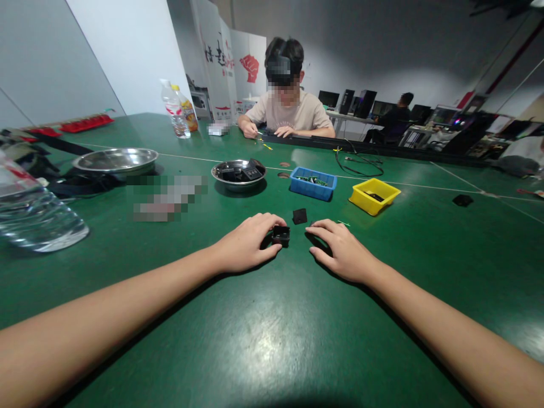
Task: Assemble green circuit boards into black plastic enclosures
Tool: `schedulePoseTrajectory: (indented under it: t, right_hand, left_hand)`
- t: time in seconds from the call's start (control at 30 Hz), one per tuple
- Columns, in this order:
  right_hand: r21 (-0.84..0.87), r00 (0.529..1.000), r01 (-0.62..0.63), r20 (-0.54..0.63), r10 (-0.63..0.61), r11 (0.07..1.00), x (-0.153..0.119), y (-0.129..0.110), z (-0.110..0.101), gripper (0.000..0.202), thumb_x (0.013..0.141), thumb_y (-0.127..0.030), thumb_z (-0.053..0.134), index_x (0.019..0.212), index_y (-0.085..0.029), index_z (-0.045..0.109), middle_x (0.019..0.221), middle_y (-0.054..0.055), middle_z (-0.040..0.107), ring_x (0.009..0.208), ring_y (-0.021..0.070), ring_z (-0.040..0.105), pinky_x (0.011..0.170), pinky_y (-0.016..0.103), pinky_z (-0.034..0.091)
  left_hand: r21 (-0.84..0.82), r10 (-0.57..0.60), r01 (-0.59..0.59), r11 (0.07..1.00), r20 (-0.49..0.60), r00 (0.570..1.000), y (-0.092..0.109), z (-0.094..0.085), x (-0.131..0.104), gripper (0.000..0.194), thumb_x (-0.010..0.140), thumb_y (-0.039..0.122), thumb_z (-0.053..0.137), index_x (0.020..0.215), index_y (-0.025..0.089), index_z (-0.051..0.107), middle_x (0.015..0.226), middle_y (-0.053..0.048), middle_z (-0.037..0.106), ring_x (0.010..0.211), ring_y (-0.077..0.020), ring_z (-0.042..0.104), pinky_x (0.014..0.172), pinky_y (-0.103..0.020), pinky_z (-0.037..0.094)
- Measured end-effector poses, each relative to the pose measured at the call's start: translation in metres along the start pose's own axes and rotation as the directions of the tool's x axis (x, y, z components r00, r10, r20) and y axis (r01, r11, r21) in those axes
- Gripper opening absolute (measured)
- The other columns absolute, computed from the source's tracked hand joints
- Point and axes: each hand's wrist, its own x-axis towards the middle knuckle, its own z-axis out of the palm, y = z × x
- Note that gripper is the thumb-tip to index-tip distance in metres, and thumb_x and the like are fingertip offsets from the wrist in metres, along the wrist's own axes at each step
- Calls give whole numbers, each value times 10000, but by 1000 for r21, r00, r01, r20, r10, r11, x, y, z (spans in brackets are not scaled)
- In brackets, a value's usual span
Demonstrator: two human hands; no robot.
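Between the thumb and fingers of my left hand [250,243] is a small black plastic housing [281,236], its hollow side facing up, resting on the green table. My right hand [342,249] lies to the right of it with fingers apart and a gap between thumb and forefinger; nothing shows in its grasp. A flat square black cover [300,216] lies just beyond, between the two hands. A thin pale strand [344,223] pokes out behind the right fingers.
Past my hands stand a steel bowl [238,182] of black parts, a blue bin [313,191] with green circuit boards and a yellow bin [374,202] with dark parts. Left are a steel dish [116,161] and a large water bottle [36,209]. A person [293,110] sits opposite.
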Motion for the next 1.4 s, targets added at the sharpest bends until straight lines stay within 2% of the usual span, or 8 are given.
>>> schedulePoseTrajectory:
  t: [0.3,0.57,0.73,0.87,1.03,1.13,1.27,1.4]
  right_hand:
    - [-60,1000,14,-8,-15,998,2,0,0,266,926,-252,548,1116,-139,696,1186,152,688,1101,274,630,961,453,456]
    - [-67,996,62,-63,-66,996,1,8,4,310,949,-262,524,1211,-156,651,1348,149,641,1329,277,532,1068,469,381]
    - [-81,951,-36,-309,9,996,-3,31,-16,243,899,-250,540,1049,-155,705,1156,152,707,1113,290,640,945,447,454]
    - [-82,967,-113,-238,91,990,-7,54,-25,283,816,-244,591,1047,-139,717,1056,151,698,997,296,644,888,445,484]
    - [99,964,-216,-136,229,971,-7,66,-22,227,789,-286,623,925,-154,749,804,81,699,732,220,627,730,373,487]
    - [413,895,-327,-155,419,850,-4,68,-17,224,755,-332,670,884,-165,747,692,38,678,631,185,596,653,341,467]
    - [834,806,-313,-21,592,455,-1,68,-13,237,666,-350,787,809,-168,736,722,48,717,663,172,631,612,298,473]
    - [962,793,-257,155,589,94,-1,62,-15,321,604,-288,880,876,-181,747,782,48,741,689,137,653,617,246,491]
  left_hand:
    - [-1,-9,9,1000,7,1000,0,0,0,331,870,307,589,1176,188,549,1156,-98,644,1095,-269,592,969,-427,468]
    - [6,-6,6,1000,4,1000,-1,1,-1,341,876,318,582,1191,192,544,1164,-95,640,1096,-265,594,978,-429,468]
    - [4,-31,31,1000,-4,1000,-1,0,-1,406,869,343,589,1235,177,529,1204,-111,633,1115,-276,587,984,-442,469]
    - [27,-40,40,999,-11,999,-1,0,-1,370,862,360,592,1182,176,571,1146,-107,651,1079,-280,594,965,-451,475]
    - [39,-25,26,999,-22,999,-2,0,-1,325,864,372,582,1129,184,595,1091,-93,655,1034,-272,601,939,-446,479]
    - [37,-21,22,999,-23,1000,-2,0,-1,323,863,369,580,1130,186,590,1087,-90,655,1026,-267,603,931,-434,479]
    - [40,-19,20,999,-21,1000,-1,0,-1,324,861,372,581,1125,185,587,1081,-89,655,1020,-264,603,919,-423,480]
    - [41,-23,23,999,-12,1000,-1,-1,0,325,864,375,574,1127,184,587,1080,-91,655,1017,-264,600,914,-426,480]
